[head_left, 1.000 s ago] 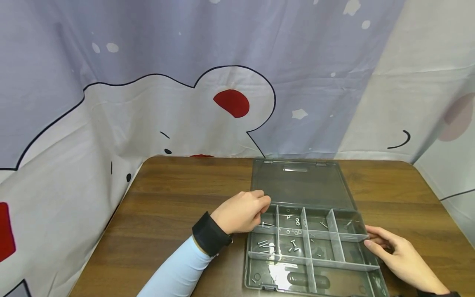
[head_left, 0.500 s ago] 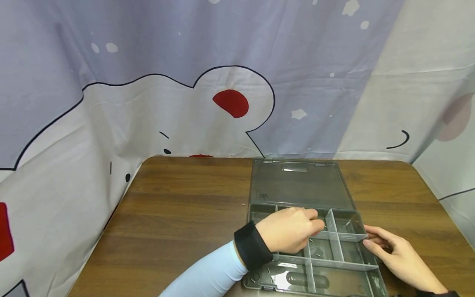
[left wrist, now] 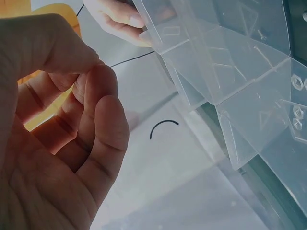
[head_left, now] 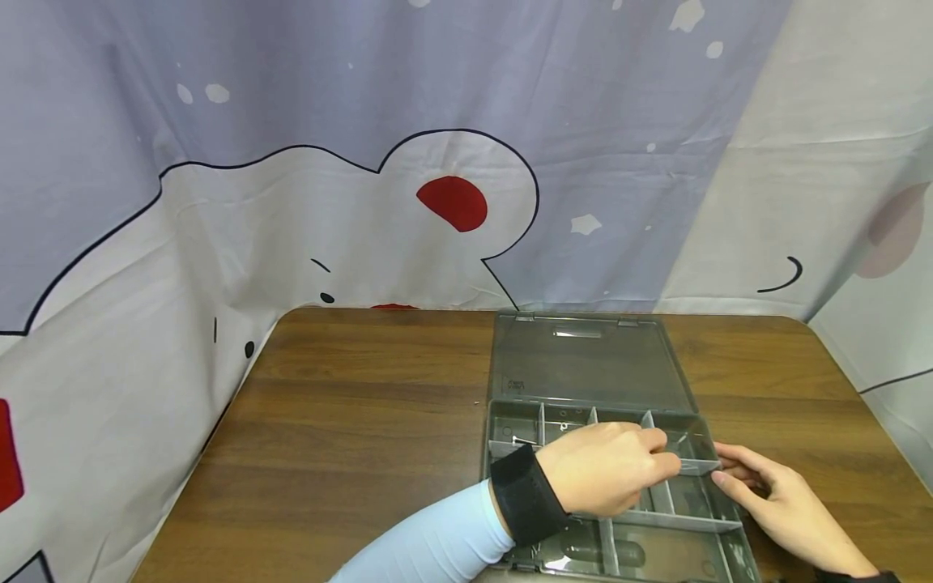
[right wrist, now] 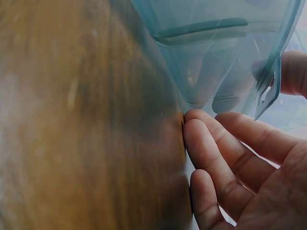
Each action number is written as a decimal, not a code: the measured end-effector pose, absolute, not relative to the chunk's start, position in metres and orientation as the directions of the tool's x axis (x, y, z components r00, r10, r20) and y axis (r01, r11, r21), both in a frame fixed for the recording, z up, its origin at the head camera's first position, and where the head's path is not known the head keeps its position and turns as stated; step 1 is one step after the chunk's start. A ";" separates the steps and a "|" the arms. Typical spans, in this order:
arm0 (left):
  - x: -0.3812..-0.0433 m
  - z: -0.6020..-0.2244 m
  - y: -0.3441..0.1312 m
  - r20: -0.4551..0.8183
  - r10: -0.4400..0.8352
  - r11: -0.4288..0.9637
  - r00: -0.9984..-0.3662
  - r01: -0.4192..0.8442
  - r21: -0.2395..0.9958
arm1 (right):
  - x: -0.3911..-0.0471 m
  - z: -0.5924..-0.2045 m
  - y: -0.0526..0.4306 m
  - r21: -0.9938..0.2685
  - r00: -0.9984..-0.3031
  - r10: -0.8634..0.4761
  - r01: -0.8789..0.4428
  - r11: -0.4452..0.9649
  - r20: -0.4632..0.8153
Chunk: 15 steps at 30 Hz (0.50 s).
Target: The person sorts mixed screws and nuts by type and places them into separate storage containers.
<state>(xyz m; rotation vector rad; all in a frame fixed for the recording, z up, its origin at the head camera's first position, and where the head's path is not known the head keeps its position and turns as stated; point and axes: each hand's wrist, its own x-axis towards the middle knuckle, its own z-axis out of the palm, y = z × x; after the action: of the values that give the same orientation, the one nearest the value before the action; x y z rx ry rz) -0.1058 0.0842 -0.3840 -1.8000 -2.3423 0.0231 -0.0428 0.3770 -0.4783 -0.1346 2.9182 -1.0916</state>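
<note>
A translucent grey compartment box (head_left: 678,522) lies with its lid (head_left: 583,356) folded back behind it. My left hand (head_left: 605,470) hovers over its middle compartments, thumb tip against the index finger. In the left wrist view, nothing shows in front of the touching fingertips (left wrist: 103,79); I cannot tell whether something small is between them. My right hand (head_left: 780,498) holds the box's right edge, its thumb at the rim and its fingers (right wrist: 206,139) low on the outer side. Small metal nuts (head_left: 564,427) and a screw (head_left: 521,441) lie in the back left compartments. The left hand hides several compartments.
Clear dividers (head_left: 674,524) split the box into compartments, with larger ones along the front. Left of the box, a tiny pale speck (head_left: 477,402) lies on the brown wooden table (head_left: 364,405). A printed curtain (head_left: 291,202) hangs behind the table.
The left hand has moved right from the back left compartment across the box, uncovering nuts and a screw on the left. The right hand stays at the box's edge.
</note>
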 end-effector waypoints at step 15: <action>-0.098 -0.390 0.064 0.041 0.915 0.402 -0.400 0.912 -0.078 | -0.043 -0.478 0.377 -0.644 -0.994 -0.104 -0.094 0.759 0.022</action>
<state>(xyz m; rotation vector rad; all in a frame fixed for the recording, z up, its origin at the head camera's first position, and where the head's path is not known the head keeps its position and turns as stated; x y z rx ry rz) -0.0981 0.0638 -0.3903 -1.6750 -2.5653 0.0663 -0.0430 0.3766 -0.4778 -0.1654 2.9324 -1.0723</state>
